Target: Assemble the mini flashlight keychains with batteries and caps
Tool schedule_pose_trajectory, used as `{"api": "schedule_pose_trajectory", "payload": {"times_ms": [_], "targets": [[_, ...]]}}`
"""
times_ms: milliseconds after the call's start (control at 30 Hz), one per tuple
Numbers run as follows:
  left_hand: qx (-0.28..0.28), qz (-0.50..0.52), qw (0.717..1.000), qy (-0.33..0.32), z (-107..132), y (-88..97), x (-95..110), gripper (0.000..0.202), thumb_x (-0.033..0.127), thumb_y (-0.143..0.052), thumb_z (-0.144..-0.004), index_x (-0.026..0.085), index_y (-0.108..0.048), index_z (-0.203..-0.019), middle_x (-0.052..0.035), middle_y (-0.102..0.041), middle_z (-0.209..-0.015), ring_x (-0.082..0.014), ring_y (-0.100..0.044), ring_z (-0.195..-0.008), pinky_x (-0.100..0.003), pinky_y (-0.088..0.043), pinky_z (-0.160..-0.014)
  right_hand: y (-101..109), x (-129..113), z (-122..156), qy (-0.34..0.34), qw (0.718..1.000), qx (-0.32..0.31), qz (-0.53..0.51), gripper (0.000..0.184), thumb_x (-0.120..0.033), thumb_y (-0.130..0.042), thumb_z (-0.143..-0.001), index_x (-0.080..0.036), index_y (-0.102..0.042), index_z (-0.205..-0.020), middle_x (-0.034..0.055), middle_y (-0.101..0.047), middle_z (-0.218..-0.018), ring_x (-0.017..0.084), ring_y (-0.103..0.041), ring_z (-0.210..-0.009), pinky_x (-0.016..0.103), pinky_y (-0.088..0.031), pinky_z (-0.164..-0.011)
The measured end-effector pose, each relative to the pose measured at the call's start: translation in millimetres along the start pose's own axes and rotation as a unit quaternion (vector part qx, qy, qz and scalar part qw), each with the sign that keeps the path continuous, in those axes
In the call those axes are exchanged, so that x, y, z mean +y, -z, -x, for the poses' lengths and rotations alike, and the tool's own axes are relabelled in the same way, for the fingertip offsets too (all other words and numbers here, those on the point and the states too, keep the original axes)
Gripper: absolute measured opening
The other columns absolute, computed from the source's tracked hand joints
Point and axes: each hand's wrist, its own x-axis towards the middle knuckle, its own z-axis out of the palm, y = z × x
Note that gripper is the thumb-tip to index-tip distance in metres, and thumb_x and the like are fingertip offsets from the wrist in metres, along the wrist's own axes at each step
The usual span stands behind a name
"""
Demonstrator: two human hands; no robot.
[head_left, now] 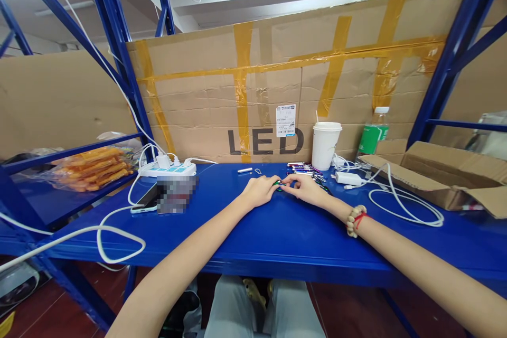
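In front of me on the blue table, my left hand and my right hand meet with fingertips almost touching. Between them is a small green item, mostly covered by the fingers, so its kind does not show. Both hands are closed in a pinch on it. Just behind my right hand lies a pile of thin, shiny coloured metal pieces. A silver tube and a small metal clip lie beyond my left hand.
A white cup and a green-labelled bottle stand at the back right. An open cardboard box and white cables are on the right. Left are a power strip and phone. Taped cardboard walls the back.
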Motion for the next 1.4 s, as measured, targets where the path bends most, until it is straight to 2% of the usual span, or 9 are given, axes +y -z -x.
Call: {"api": "schedule_pose_trajectory", "payload": {"times_ms": [133,300,400,567,900,1133,1400], "targets": [[0.0,0.003,1.0,0.0,0.0,-0.4,0.8,0.03,0.034,-0.026,-0.092,0.024,-0.048,-0.11,-0.0061,-0.064,-0.092,-0.0209,-0.061,-0.086,-0.028,-0.047,-0.068,0.6,-0.2,-0.5,0.004,1.0,0.019,0.004,0.028,-0.038,-0.058,-0.072,-0.013,-0.065,-0.084,0.0037,-0.062,-0.072,0.007,-0.046,-0.044,0.021,-0.039,-0.042],[-0.002,0.013,1.0,0.005,-1.2,-2.4,-0.1,0.028,0.031,-0.027,-0.092,0.023,-0.047,-0.111,-0.0061,-0.065,-0.096,-0.0202,-0.061,-0.089,-0.027,-0.047,-0.069,1.1,-1.2,-1.4,0.013,0.997,0.057,-0.043,0.035,-0.043,-0.058,-0.072,-0.014,-0.066,-0.09,0.0051,-0.064,-0.076,0.007,-0.044,-0.042,0.021,-0.037,-0.039],[-0.002,0.024,1.0,-0.002,-1.7,-2.6,-0.8,0.027,0.03,-0.027,-0.093,0.024,-0.047,-0.11,-0.0038,-0.064,-0.101,-0.0185,-0.06,-0.093,-0.026,-0.046,-0.071,1.1,-2.4,-1.4,0.011,0.996,0.061,-0.062,0.036,-0.046,-0.06,-0.07,-0.013,-0.068,-0.084,0.0059,-0.064,-0.075,0.007,-0.043,-0.042,0.022,-0.035,-0.038],[0.0,0.032,0.999,-0.01,-2.1,-1.4,-0.8,0.028,0.028,-0.026,-0.093,0.024,-0.048,-0.109,-0.0033,-0.064,-0.101,-0.0178,-0.061,-0.091,-0.025,-0.046,-0.07,2.1,-4.0,-1.6,-0.004,0.996,0.065,-0.053,0.039,-0.044,-0.062,-0.069,-0.012,-0.067,-0.091,0.0066,-0.065,-0.079,0.006,-0.042,-0.042,0.022,-0.036,-0.039],[0.004,0.035,0.999,-0.02,-2.6,-1.3,-0.3,0.029,0.028,-0.026,-0.093,0.022,-0.048,-0.111,-0.0052,-0.064,-0.102,-0.0184,-0.06,-0.094,-0.027,-0.045,-0.074,3.6,-2.0,-2.5,-0.004,0.995,0.101,-0.022,0.035,-0.047,-0.065,-0.066,-0.014,-0.07,-0.078,0.0053,-0.067,-0.07,0.008,-0.044,-0.044,0.022,-0.035,-0.041],[0.003,0.045,0.999,-0.027,-2.7,-0.3,-0.6,0.027,0.026,-0.028,-0.092,0.024,-0.048,-0.111,-0.0033,-0.064,-0.104,-0.0173,-0.06,-0.094,-0.025,-0.046,-0.074,3.1,-1.1,-1.6,0.004,0.996,0.081,-0.037,0.039,-0.052,-0.063,-0.065,-0.014,-0.068,-0.076,0.005,-0.065,-0.066,0.01,-0.048,-0.045,0.023,-0.037,-0.041],[0.013,0.068,0.997,-0.034,-1.8,-1.9,-2.7,0.03,0.027,-0.027,-0.093,0.024,-0.046,-0.116,-0.0025,-0.064,-0.107,-0.0171,-0.06,-0.096,-0.026,-0.046,-0.078,3.5,-1.2,-0.8,-0.015,0.991,0.048,-0.123,0.043,-0.055,-0.064,-0.062,-0.013,-0.066,-0.073,0.0063,-0.061,-0.077,0.006,-0.045,-0.041,0.022,-0.039,-0.038]]}}
